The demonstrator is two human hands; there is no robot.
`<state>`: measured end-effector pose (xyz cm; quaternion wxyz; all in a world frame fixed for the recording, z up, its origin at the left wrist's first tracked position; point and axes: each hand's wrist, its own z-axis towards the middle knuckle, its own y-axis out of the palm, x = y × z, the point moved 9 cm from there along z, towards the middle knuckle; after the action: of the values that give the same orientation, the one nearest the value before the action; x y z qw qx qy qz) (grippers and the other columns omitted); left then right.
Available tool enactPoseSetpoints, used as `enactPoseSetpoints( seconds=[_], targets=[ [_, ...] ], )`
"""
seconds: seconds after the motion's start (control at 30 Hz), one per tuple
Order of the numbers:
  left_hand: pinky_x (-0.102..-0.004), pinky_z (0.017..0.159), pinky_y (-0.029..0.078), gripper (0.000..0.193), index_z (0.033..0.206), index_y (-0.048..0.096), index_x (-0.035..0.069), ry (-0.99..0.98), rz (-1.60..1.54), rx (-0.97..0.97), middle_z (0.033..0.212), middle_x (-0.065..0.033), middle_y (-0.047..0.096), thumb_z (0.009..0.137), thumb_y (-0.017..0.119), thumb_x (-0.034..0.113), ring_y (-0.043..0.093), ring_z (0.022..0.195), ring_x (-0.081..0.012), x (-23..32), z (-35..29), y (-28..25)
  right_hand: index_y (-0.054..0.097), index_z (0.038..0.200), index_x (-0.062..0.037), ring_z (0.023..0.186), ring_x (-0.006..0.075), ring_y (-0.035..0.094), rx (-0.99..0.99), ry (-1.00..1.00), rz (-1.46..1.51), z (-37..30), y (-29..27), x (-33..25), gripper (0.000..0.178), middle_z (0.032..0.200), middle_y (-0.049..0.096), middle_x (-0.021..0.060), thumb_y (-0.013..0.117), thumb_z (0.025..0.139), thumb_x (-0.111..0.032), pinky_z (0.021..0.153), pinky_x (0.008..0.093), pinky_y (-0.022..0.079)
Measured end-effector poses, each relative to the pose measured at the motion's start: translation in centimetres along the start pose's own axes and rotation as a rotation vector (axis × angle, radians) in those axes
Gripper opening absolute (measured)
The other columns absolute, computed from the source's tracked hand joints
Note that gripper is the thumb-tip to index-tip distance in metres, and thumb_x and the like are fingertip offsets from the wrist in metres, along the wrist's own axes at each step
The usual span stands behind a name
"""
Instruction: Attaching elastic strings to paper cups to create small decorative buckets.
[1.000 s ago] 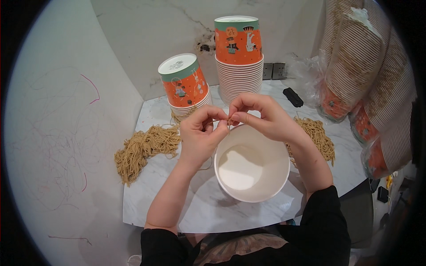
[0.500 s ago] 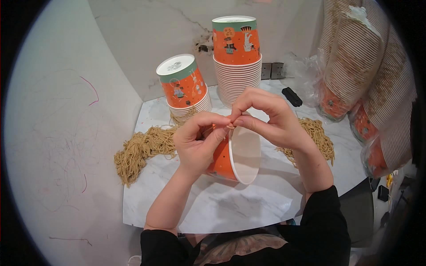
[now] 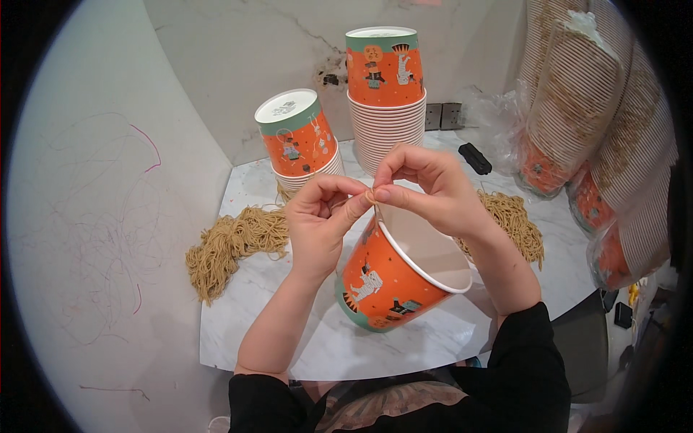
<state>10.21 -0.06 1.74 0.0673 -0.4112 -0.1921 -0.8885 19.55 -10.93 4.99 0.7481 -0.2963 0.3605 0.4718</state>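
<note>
Here we see the paper bucket [image 3: 393,278], its outer skin smooth with a soft sheen, its white inside plainer and more matt. Over to the thin cord [image 3: 372,196]: fibrous, dull, and we find that same rough, woolly matt look in the left yarn bundle [image 3: 234,245] and right yarn bundle [image 3: 514,222]. Below, we have a tabletop [image 3: 325,350], smooth, marble-patterned, gently glossy! Behind, the back wall [image 3: 238,72] is polished and stone-like. Right, we catch clear plastic wrapping [image 3: 577,86], crinkled and shiny, while the black sleeve [image 3: 527,361] is matt cloth.
</note>
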Motion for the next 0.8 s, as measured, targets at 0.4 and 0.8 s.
enactPoseSetpoints(
  seconds=[0.4, 0.8],
  targets=[
    [-0.0193, 0.072, 0.055, 0.013, 0.102, 0.062, -0.002, -0.035, -0.086, 0.143, 0.096, -0.0072, 0.071, 0.094, 0.072, 0.001, 0.067, 0.082, -0.0059, -1.2, -0.1, -0.8, 0.066, 0.1, 0.0026, 0.087, 0.0151, 0.064, 0.093, -0.183, -0.414, -0.2, 0.4, -1.4, 0.011, 0.091, 0.065, 0.0078, 0.069, 0.093, -0.006, 0.078, 0.0298, 0.05],
    [-0.0189, 0.073, 0.054, 0.015, 0.103, 0.06, -0.001, -0.091, 0.032, 0.15, 0.094, -0.0056, 0.068, 0.093, 0.071, 0.0, 0.067, 0.083, -0.0067, -1.4, 0.1, -1.3, 0.068, 0.099, 0.0024, 0.086, 0.0111, 0.063, 0.144, -0.062, -0.31, -0.1, -0.3, 0.7, 0.013, 0.091, 0.068, 0.0051, 0.069, 0.094, -0.009, 0.08, 0.0285, 0.051]
  ],
)
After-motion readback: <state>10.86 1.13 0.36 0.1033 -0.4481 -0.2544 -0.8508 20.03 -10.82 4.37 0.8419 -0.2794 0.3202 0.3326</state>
